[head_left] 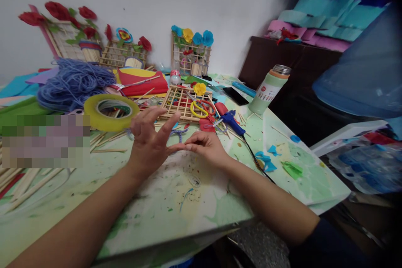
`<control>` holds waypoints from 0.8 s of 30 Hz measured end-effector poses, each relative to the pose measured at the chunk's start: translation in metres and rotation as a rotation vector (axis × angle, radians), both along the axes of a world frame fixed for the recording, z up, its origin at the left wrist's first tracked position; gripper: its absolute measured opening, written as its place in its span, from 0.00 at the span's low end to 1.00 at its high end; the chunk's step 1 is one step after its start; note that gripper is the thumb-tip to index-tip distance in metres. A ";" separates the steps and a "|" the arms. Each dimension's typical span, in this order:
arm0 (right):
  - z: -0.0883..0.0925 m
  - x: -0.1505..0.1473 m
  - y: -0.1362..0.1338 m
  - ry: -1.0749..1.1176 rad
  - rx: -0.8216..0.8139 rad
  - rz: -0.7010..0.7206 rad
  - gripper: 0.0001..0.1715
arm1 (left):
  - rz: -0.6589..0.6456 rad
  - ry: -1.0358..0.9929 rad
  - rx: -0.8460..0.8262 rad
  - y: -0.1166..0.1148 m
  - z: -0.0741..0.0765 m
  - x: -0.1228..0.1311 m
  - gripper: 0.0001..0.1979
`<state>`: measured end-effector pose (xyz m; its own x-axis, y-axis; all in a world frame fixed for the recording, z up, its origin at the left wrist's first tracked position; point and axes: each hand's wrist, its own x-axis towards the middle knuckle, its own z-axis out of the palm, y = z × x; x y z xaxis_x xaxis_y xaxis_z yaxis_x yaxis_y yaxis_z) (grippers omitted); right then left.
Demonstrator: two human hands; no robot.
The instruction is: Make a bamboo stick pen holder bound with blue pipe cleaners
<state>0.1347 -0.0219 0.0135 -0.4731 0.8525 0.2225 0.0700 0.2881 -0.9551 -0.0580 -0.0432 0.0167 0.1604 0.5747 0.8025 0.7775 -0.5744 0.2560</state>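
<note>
Over the near middle of the table, my left hand is raised with its fingers spread and its thumb stretched to the right. My right hand meets the tip of that thumb in a pinch. Whether anything small sits in the pinch cannot be made out. Just behind the hands lies a bamboo-stick lattice with a yellow paper flower on it. Yellow-handled scissors rest on the lattice. A blue glue gun lies right of them, its black cord running toward the table's right side. Blue yarn shows behind my left hand.
A roll of yellow tape, a heap of blue yarn and loose sticks lie left. A green bottle and a phone stand and lie at the right back. Flower-decorated lattices lean on the wall. Paper scraps lie right.
</note>
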 end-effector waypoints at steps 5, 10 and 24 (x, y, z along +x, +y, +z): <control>0.000 -0.001 0.001 0.098 -0.204 0.117 0.07 | -0.001 0.008 -0.008 0.002 0.000 -0.001 0.39; 0.001 0.000 -0.001 0.098 -0.225 0.149 0.08 | -0.035 -0.055 -0.045 0.001 0.003 0.000 0.38; -0.002 0.005 0.009 -0.130 0.298 -0.374 0.08 | -0.686 -1.438 -1.033 -0.006 0.014 0.031 0.23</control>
